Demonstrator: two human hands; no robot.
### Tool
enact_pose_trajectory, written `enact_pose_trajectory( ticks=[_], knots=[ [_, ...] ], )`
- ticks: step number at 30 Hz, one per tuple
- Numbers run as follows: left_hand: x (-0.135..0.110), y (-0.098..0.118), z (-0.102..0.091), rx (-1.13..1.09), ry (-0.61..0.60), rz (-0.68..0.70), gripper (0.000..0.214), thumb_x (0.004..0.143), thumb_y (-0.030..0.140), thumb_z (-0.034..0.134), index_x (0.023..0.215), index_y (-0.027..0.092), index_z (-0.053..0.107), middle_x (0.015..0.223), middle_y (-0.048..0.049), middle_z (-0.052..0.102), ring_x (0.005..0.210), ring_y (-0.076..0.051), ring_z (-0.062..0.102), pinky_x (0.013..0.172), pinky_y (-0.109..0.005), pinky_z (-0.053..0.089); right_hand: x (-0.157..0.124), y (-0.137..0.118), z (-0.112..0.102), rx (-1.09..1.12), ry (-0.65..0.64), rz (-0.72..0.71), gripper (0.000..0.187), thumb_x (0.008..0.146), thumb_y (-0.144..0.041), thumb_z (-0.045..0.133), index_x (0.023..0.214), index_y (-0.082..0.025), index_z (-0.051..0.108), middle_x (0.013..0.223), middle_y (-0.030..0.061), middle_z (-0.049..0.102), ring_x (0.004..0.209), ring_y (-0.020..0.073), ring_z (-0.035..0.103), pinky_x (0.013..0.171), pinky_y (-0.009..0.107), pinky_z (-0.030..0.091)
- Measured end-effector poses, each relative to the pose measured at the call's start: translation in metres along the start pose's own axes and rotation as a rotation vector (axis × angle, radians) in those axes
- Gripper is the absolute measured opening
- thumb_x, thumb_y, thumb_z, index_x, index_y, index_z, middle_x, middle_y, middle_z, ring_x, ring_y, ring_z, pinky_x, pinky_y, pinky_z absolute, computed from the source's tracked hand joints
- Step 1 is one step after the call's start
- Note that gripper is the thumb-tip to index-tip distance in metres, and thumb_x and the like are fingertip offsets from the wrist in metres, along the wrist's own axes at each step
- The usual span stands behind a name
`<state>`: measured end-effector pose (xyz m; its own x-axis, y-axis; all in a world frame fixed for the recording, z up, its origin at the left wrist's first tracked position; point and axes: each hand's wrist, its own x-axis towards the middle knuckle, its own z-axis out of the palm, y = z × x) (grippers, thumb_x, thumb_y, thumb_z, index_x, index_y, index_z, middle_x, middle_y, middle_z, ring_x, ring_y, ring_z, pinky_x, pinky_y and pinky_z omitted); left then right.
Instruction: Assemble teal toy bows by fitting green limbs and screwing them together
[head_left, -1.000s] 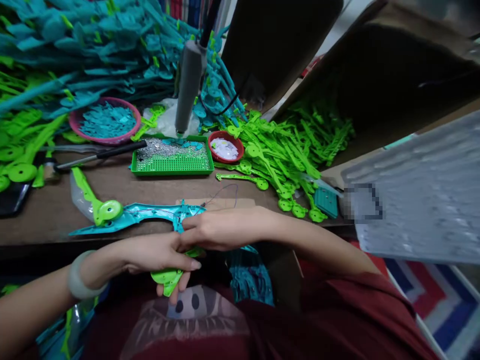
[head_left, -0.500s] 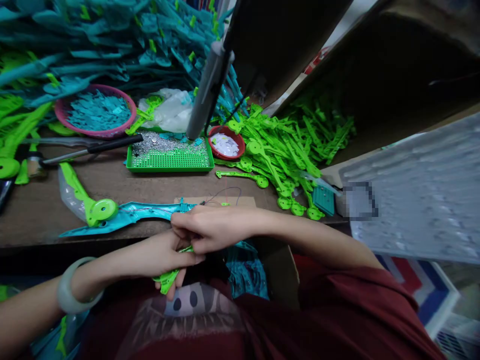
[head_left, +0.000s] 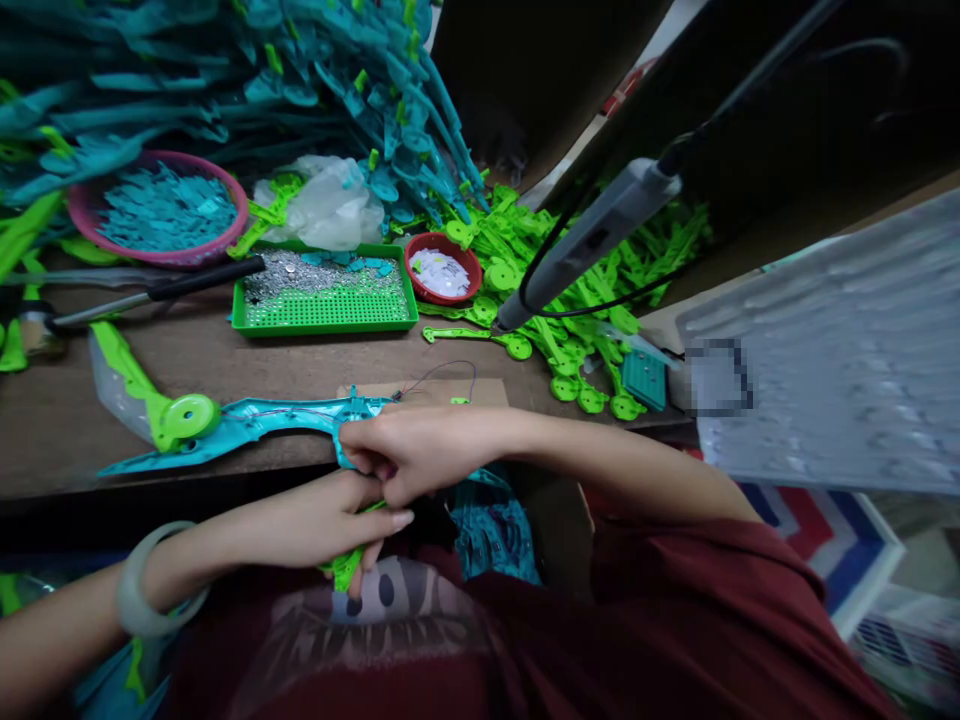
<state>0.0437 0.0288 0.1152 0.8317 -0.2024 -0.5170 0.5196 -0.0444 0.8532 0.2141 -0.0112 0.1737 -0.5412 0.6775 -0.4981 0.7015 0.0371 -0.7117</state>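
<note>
A long teal plastic toy piece (head_left: 255, 425) with a green round hub (head_left: 187, 415) lies along the near edge of the brown table (head_left: 300, 365). My right hand (head_left: 416, 450) is closed in a pinch on its right end, where thin wires (head_left: 442, 375) come out. Just below, my left hand (head_left: 319, 520), a pale bangle on its wrist, is wrapped round a green plastic part (head_left: 343, 570) over my lap. The two hands touch each other.
A green tray of small metal screws (head_left: 326, 295), a red bowl (head_left: 442, 270) and a pink bowl of teal bits (head_left: 157, 205) stand behind. Piles of teal parts (head_left: 225, 70) and green parts (head_left: 577, 290) fill the back. A hanging grey power screwdriver (head_left: 585, 240) swings at right.
The hanging screwdriver has swung from over the green tray to the right, above the green parts. My hands stayed on the pieces, shifting slightly left in view.
</note>
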Motion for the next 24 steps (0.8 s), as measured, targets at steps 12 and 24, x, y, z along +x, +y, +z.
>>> enact_pose_trajectory(
  ticks=[12,24],
  knots=[
    [0.011,-0.012,-0.004,0.078,0.056,0.010,0.045,0.088,0.055,0.054,0.107,0.016,0.066,0.092,-0.0054,0.074,0.101,-0.027,0.065,0.089,-0.032,0.047,0.002,-0.003,0.002,-0.122,-0.047,0.018,0.030,0.070,-0.010,0.064,0.092,-0.018,0.046,0.072,-0.0027,0.048,0.066,0.0135,0.046,0.048,0.023,0.027],
    [0.013,-0.009,0.002,0.046,0.023,0.009,0.045,0.093,0.055,0.047,0.068,0.020,0.062,0.068,-0.0015,0.074,0.079,-0.021,0.068,0.082,-0.027,0.047,0.003,-0.003,0.000,-0.126,-0.084,-0.059,0.030,0.073,-0.006,0.066,0.098,-0.015,0.052,0.078,-0.0011,0.055,0.066,0.0116,0.045,0.053,0.023,0.029]
  ],
)
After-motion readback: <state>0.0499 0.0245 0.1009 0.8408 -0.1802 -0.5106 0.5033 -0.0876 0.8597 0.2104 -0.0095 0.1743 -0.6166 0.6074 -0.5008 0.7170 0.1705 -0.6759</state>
